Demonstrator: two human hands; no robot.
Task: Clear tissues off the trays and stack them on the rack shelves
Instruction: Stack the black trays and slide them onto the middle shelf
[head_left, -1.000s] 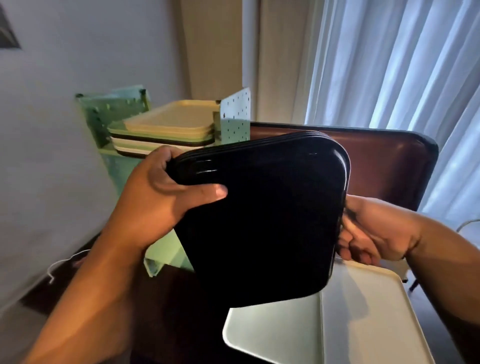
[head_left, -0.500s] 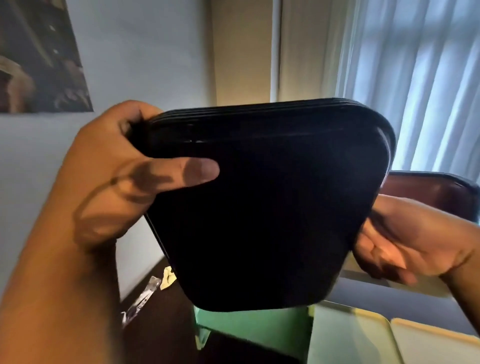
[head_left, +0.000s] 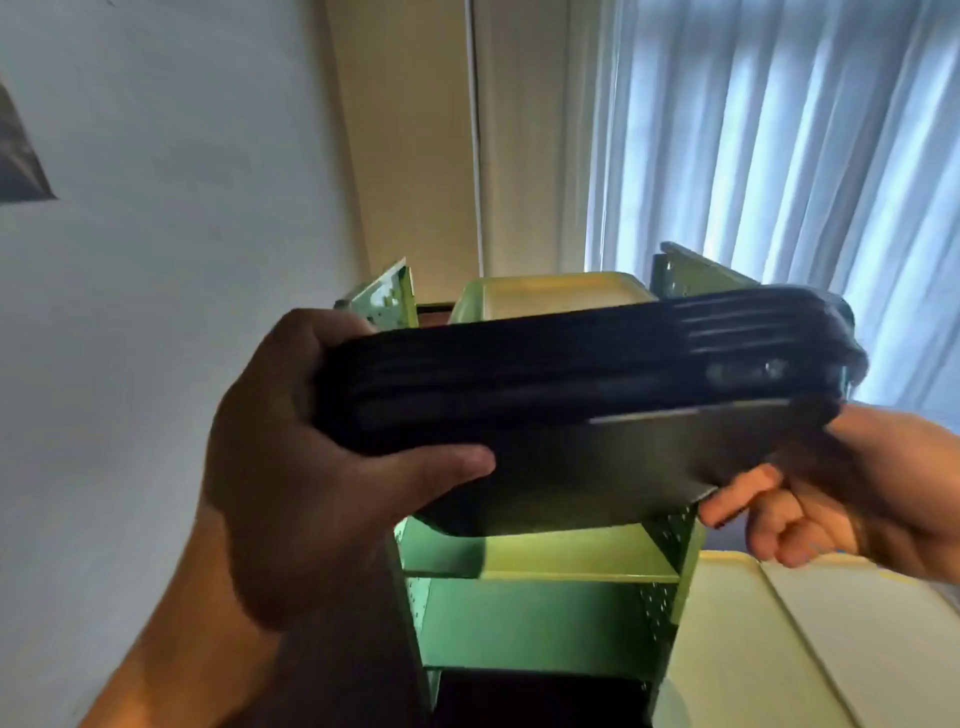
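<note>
**Head view: black tray stack held at both ends, before the rack**

The trays (head_left: 571, 374) are stiff, nested and probably heavy together, with smooth edges that could slip; the short ends look the safest hold. The left hand (head_left: 311, 467) wraps one end, thumb beneath. The right hand (head_left: 841, 493) curls under the other. Both are closed on the stack, in front of the green rack (head_left: 540, 613).

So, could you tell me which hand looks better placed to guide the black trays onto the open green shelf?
Probably the left hand: it wraps the black trays firmly, thumb on top. The right hand only supports the far corner from below. The green rack shelf lies just beneath.
</note>
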